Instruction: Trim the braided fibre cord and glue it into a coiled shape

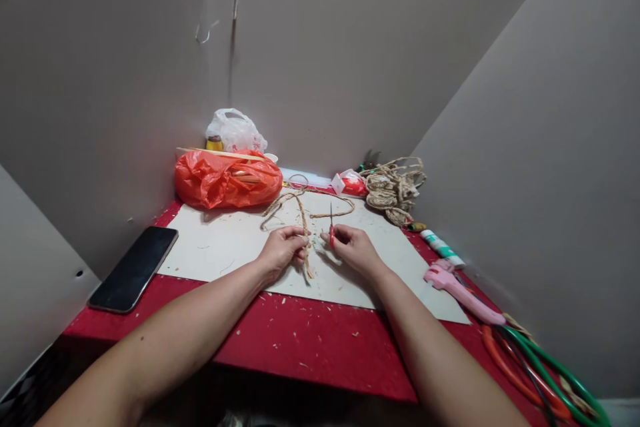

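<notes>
My left hand [285, 250] is closed on a braided straw rope [304, 217], whose frayed end hangs below the fingers. The rope runs away from me across a white board [220, 247] and curves back in a loose loop. Just to the right, my right hand [354, 248] grips small red-handled scissors [331, 235], their thin blades pointing up and away from me. A small gap separates the scissors from the rope. Little straw clippings lie around both hands.
An orange plastic bag [225, 180] stands at the back left, with a black phone [134, 269] nearer. Coiled rope bundles [387, 190] sit at the back right. A pink tool [463, 293] and green tubing [555, 367] line the right edge of the red cloth [310, 333]. Grey walls surround the table.
</notes>
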A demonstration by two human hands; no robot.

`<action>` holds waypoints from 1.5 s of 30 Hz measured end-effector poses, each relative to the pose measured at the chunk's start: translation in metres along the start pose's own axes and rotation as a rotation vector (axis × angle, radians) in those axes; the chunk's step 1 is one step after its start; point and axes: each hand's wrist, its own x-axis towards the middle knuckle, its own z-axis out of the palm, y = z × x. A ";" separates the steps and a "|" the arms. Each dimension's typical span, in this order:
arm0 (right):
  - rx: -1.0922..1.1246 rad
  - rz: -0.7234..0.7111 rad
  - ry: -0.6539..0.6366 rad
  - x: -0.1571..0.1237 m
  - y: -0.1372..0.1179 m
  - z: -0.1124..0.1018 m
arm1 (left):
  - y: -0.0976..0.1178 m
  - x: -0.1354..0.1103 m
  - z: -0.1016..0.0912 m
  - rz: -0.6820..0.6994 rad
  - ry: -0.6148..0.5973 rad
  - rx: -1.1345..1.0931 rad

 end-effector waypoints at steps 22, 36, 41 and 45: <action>-0.244 -0.109 -0.361 -0.014 -0.033 -0.007 | 0.015 -0.001 -0.002 0.055 0.026 0.072; -0.258 -0.110 -0.299 -0.014 -0.039 -0.004 | 0.023 -0.007 0.004 0.134 0.058 0.192; -0.265 -0.114 -0.294 -0.016 -0.044 -0.006 | 0.025 -0.007 0.004 0.144 0.043 0.196; -0.292 -0.109 -0.268 -0.017 -0.048 -0.006 | 0.027 -0.009 0.004 0.145 0.024 0.209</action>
